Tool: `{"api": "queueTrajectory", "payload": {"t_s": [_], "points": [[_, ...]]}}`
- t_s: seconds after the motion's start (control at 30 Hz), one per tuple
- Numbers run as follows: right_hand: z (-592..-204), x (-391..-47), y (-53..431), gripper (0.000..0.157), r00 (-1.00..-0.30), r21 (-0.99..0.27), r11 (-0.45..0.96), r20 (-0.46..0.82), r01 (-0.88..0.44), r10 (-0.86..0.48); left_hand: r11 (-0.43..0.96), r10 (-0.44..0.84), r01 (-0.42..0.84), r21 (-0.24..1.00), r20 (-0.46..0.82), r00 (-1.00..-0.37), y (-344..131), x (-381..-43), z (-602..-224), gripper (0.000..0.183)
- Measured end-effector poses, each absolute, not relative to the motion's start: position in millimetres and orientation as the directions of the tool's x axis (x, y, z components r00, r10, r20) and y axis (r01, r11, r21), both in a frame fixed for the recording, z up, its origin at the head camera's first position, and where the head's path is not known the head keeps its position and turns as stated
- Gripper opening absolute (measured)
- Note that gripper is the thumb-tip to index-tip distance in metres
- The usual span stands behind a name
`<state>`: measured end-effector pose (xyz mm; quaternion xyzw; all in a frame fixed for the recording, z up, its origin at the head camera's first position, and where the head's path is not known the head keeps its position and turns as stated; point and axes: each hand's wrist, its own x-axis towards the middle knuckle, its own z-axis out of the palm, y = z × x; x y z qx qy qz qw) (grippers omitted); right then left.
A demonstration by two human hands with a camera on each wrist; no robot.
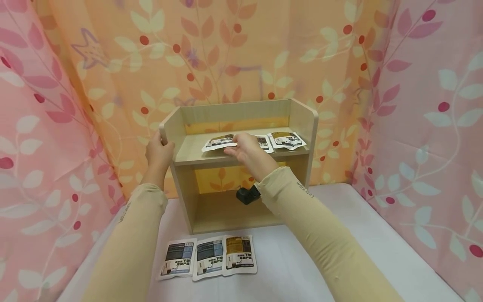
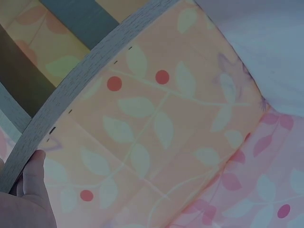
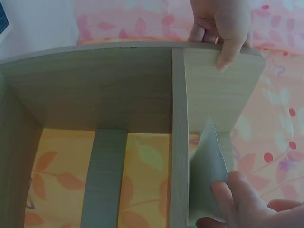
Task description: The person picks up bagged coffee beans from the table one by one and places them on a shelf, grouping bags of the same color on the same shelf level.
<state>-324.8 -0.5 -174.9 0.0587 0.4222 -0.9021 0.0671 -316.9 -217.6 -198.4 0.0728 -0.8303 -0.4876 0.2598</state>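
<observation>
A small pale wooden shelf unit [image 1: 183, 184] stands on the table. My left hand [image 1: 158, 154] grips the front edge of its left side panel; the right wrist view shows the thumb of that hand [image 3: 228, 26] on the inner face. Over the left part of the upper shelf, my right hand [image 1: 250, 153] pinches a white-edged flat packet [image 1: 218, 141] by its right end. The packet [image 3: 206, 175] looks tilted in the right wrist view. To its right lie two similar packets: a middle one [image 1: 264, 143], partly hidden by my right hand, and a right one [image 1: 286, 139].
In front of the unit, three packets lie in a row on the white table [image 1: 286, 268]: a left blue-and-black one [image 1: 177, 259], a middle one [image 1: 209, 258] and a brown one [image 1: 239, 255]. A black device [image 1: 247, 195] sits at my right wrist. Patterned curtains [image 1: 226, 50] surround the table.
</observation>
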Motion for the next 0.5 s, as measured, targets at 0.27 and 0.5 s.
{"api": "queueTrajectory", "payload": {"t_s": [0.27,0.5], "points": [[-174.5,-325.7,3.3,0.068,-0.986,-0.810,-0.563,-0.154,0.165,-0.066,0.519,-0.365,0.146,0.842,0.373,-0.853,-214.8,-318.1,-200.6,0.041],[-175.1,-324.6,1.3,0.068,-0.986,-0.886,-0.431,-0.154,0.168,-0.068,0.507,-0.367,0.135,0.851,0.355,-0.860,-218.6,-317.5,-202.7,0.043]]}}
